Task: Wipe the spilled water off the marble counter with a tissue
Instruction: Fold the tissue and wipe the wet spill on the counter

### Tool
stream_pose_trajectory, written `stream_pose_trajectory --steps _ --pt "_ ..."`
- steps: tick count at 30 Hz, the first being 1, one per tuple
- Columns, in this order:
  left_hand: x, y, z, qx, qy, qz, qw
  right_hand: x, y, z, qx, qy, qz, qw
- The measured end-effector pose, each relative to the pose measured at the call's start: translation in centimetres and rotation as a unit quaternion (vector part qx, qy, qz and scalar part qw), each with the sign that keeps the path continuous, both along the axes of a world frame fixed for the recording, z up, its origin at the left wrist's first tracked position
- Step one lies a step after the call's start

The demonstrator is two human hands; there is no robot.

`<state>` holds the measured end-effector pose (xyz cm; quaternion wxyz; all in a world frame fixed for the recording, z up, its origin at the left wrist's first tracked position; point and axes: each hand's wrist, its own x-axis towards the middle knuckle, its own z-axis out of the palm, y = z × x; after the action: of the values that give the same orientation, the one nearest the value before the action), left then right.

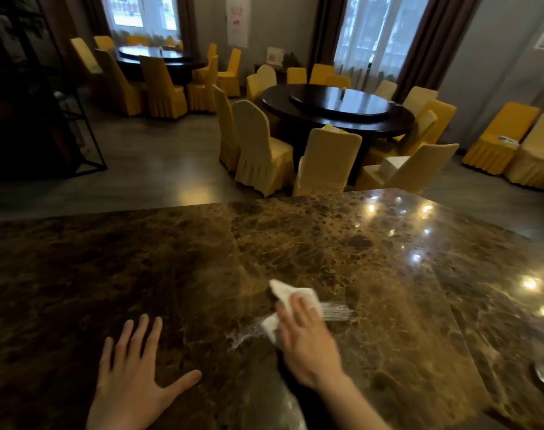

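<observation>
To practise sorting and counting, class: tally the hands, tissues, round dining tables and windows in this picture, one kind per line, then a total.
Hands: 2, left hand and right hand
Tissue: 1
Round tables: 2
Windows: 2
Total: 7

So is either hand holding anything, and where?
Nothing is gripped: the right hand presses on the middle of the tissue; the left hand rests on the counter.

1. One wide-angle view is taken from the head, close above the left hand (131, 377) and right hand (305, 346), aimed forward and down
2. The marble counter (388, 259) is seen near, under both hands; a round table (339, 116) far beyond them
</observation>
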<state>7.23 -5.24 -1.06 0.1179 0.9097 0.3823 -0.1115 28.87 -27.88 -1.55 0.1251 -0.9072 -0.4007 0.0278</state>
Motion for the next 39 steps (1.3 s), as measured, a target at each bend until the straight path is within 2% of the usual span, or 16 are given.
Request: stream_pose_trajectory --steps 3,8,10,15,19,23,28,31,35,39 --pt "-0.5 0.1 -0.6 0.005 -0.023 0.0 1.0 3.3 -2.5 -0.1 -0.002 -0.003 -0.085 0.996" --pt "-0.9 0.2 -1.3 0.015 -0.046 0.0 0.999 2.8 -1.0 -0.5 -0.018 0.039 -0.143 0.989" --pt "-0.9 0.2 -1.5 0.018 -0.048 0.001 0.999 0.7 1.2 -0.3 -0.019 0.035 -0.1 0.994" --pt "-1.0 0.5 -1.9 0.026 -0.049 0.0 0.998 -6.3 5.8 0.3 0.023 0.067 0.108 0.992" --pt "-0.7 0.4 -1.8 0.038 -0.05 0.001 0.998 -6.5 5.3 0.1 0.027 0.087 0.146 0.985" --pt "-0.8 0.4 -1.9 0.036 -0.047 -0.001 0.998 -2.5 2.0 -0.3 0.003 0.034 0.093 0.995" --pt "-0.8 0.3 -1.8 0.03 -0.044 -0.001 0.999 3.2 -2.6 -0.3 -0.032 0.003 -0.084 0.996" --pt "-0.8 0.3 -1.7 0.029 -0.043 -0.001 0.999 3.3 -2.3 -0.4 -0.059 -0.014 -0.102 0.993" --pt "-0.6 -0.1 -1.1 0.024 -0.031 0.003 0.999 0.5 0.9 -0.1 -0.044 0.01 -0.049 0.998" --pt "-0.4 -0.1 -0.3 0.018 -0.012 0.001 1.0 -3.3 4.3 0.2 -0.04 0.015 0.071 0.997"
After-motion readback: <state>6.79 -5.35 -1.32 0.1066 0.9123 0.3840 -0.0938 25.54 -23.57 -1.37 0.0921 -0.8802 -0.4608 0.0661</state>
